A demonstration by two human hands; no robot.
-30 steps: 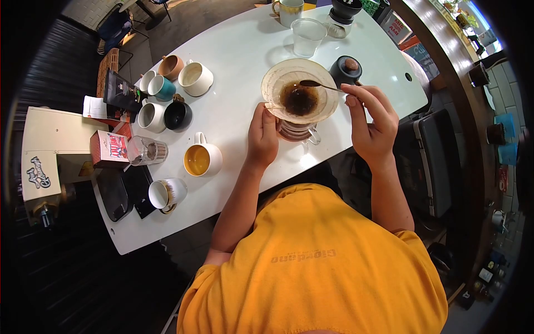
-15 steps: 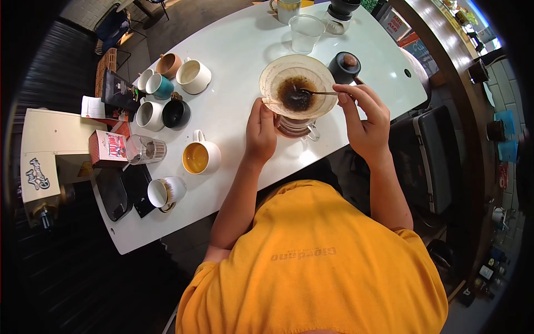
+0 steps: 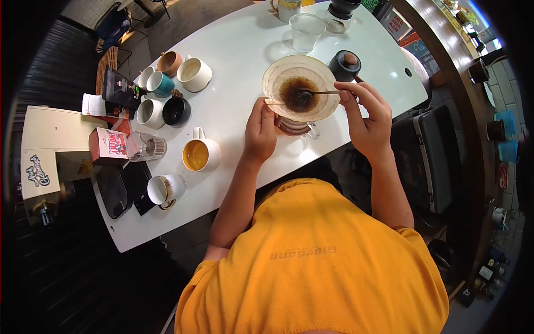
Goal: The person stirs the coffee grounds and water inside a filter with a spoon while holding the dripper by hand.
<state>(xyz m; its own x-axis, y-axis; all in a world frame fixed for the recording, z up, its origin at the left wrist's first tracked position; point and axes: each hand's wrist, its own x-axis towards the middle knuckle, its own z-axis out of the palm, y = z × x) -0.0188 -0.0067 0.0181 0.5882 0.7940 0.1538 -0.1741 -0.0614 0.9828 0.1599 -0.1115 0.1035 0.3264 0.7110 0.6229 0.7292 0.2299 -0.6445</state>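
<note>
A coffee dripper lined with a paper filter [image 3: 276,74] rests on a glass server [image 3: 295,128], which has a clear handle. Dark wet coffee grounds [image 3: 297,96] lie at the bottom of the filter. My left hand [image 3: 261,129] is closed on the near left rim of the dripper. Between the thumb and fingers of my right hand [image 3: 368,117] is the handle of a spoon [image 3: 329,92]. Its bowl end dips into the coffee and is hidden there. Behind my right fingers stands a dark round pot with a wooden knob [image 3: 345,65].
Several mugs stand left on the white table [image 3: 233,61], including a yellow-lined mug [image 3: 201,156]. Nearby are a drinking glass [image 3: 146,147], a red box [image 3: 108,146] and a phone [image 3: 113,192]. A clear plastic cup [image 3: 306,33] and a grinder [image 3: 340,16] stand beyond the dripper.
The spoon tip has shifted slightly in the coffee, whose surface looks less shiny. My left hand keeps its place on the rim.
</note>
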